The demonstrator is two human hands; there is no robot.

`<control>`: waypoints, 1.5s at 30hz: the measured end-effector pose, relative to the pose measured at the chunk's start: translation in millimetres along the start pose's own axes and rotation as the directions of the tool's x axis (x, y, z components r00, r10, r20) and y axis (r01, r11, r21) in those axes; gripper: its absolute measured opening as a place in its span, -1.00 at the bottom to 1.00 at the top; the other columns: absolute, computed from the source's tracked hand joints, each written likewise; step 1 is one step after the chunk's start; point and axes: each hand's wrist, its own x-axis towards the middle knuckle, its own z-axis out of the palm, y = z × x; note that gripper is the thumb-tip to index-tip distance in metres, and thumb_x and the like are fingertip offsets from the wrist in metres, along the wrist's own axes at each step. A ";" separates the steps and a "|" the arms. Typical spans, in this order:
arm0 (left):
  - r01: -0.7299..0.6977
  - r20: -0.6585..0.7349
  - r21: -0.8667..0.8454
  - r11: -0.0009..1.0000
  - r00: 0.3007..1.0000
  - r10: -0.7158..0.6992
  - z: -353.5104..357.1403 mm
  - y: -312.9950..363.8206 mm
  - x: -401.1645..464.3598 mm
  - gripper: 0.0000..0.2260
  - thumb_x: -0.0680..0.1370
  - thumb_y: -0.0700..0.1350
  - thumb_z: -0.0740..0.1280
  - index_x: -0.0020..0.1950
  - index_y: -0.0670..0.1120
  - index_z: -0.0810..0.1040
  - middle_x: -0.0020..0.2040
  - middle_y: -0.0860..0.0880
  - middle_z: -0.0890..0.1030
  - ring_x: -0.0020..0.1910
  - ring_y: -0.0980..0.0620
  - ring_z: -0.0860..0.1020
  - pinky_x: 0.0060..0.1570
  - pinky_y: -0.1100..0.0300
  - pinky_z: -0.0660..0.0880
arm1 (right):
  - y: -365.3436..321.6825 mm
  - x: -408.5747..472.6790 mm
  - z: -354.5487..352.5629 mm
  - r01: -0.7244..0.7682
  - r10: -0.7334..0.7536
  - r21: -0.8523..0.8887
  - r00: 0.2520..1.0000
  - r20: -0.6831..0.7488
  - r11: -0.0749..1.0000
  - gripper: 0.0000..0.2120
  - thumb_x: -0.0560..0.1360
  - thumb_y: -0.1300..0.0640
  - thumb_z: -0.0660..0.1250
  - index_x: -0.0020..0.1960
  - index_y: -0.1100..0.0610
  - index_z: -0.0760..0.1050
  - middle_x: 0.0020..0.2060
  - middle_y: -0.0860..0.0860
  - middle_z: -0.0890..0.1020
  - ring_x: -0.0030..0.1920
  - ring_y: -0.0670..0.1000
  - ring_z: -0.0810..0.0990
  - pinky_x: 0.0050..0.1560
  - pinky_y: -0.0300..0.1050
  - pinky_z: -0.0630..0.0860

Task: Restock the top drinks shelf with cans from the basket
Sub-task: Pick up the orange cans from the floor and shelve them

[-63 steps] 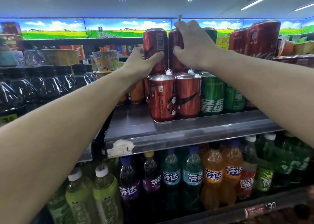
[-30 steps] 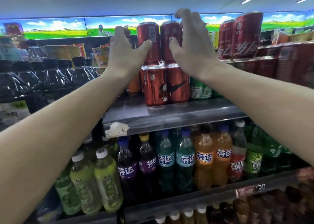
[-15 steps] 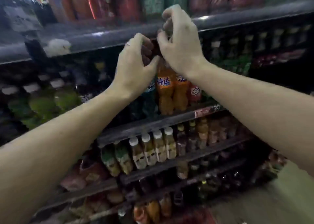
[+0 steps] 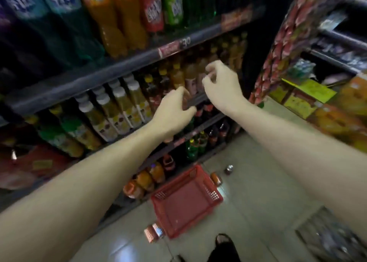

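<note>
Head view: left hand (image 4: 174, 110) and right hand (image 4: 222, 84) both empty, fingers loosely curled and apart, held out in front of the bottle shelves (image 4: 83, 80). Red basket (image 4: 186, 200) down on the floor tiles (image 4: 258, 182), apparently empty. Loose cans around it: one lying at the near corner (image 4: 153, 232), one by the far corner (image 4: 216, 178), a third just beyond (image 4: 228, 169). Top shelf out of frame. Risks: kicking or treading on a stray can near the shoe (image 4: 224, 244); a lying can rolling off under the shelving.

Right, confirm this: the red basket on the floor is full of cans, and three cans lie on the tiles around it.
Not quite. In the head view the red basket looks empty. The rest holds: three cans lie outside it on the tiles, one at its near corner and two by its far corner.
</note>
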 end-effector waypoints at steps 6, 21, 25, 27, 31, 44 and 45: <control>0.135 0.220 -0.005 0.991 0.967 -0.131 87.7 3.9 12.1 -0.67 0.64 0.02 0.37 0.35 -0.07 0.46 0.19 -0.03 0.54 0.10 -0.01 0.55 0.05 0.12 0.48 | 117.9 -29.0 -9.9 -0.262 0.262 -0.020 0.956 0.131 0.965 -0.76 0.64 0.13 0.24 0.29 0.12 0.47 -0.07 -0.05 0.59 -0.09 -0.01 0.59 -0.11 -0.11 0.46; 0.634 0.410 -0.112 0.765 0.731 -0.546 421.1 -5.9 100.9 -0.56 0.63 -0.08 0.38 0.48 -0.13 0.40 0.22 -0.05 0.55 0.11 -0.02 0.52 0.02 0.24 0.41 | 481.9 -25.3 50.5 -0.665 0.637 -0.064 0.679 0.364 0.745 -0.78 0.53 0.29 0.33 0.15 0.12 0.49 -0.20 -0.02 0.58 -0.22 0.02 0.56 -0.19 -0.18 0.38; 0.750 0.456 -0.139 0.647 0.628 -0.630 539.9 -68.6 104.1 -0.50 0.60 -0.12 0.41 0.51 -0.14 0.37 0.19 -0.07 0.53 0.07 -0.03 0.54 -0.06 0.28 0.47 | 590.3 -47.5 114.2 -0.720 0.694 -0.116 0.595 0.404 0.684 -0.68 0.46 0.25 0.44 0.20 0.22 0.55 0.03 0.13 0.67 0.10 0.12 0.63 0.08 -0.10 0.51; 0.788 0.474 -0.163 0.594 0.591 -0.653 608.3 -110.6 103.4 -0.44 0.55 -0.13 0.47 0.51 -0.11 0.37 0.25 -0.12 0.58 0.14 -0.10 0.59 0.10 0.17 0.53 | 642.4 -59.5 157.4 -0.746 0.721 -0.138 0.552 0.419 0.651 -0.65 0.47 0.24 0.45 0.23 0.19 0.52 0.02 0.14 0.64 0.14 0.17 0.63 0.13 -0.04 0.53; 0.855 0.486 -0.220 0.470 0.514 -0.707 743.3 -205.0 107.0 -0.19 0.25 0.01 0.54 0.46 -0.01 0.32 0.22 -0.13 0.55 0.13 -0.20 0.64 0.09 -0.10 0.65 | 750.3 -76.8 255.4 -0.752 0.725 -0.178 0.499 0.474 0.634 -0.34 0.42 0.22 0.52 0.46 0.17 0.35 0.12 0.16 0.59 0.18 0.22 0.61 0.14 0.02 0.55; 0.912 0.252 -0.381 0.151 0.259 -0.932 1034.4 -470.9 108.2 0.10 -0.13 0.32 0.55 0.33 0.26 0.14 0.32 -0.23 0.51 0.15 -0.39 0.63 0.05 -0.35 0.62 | 969.2 -123.2 474.0 -0.698 0.642 -0.043 0.631 0.436 0.715 -0.39 0.22 0.18 0.60 0.19 -0.01 0.44 0.02 -0.04 0.65 0.00 0.05 0.66 -0.05 -0.06 0.59; 0.906 0.231 -0.402 0.135 0.243 -0.942 1038.8 -473.8 107.6 0.10 -0.15 0.33 0.54 0.32 0.33 0.12 0.36 -0.27 0.49 0.20 -0.41 0.60 0.07 -0.37 0.60 | 974.8 -126.3 477.5 -0.691 0.625 -0.008 0.648 0.436 0.723 -0.38 0.23 0.18 0.60 0.20 -0.03 0.42 0.02 -0.06 0.65 0.01 0.04 0.65 0.02 -0.02 0.60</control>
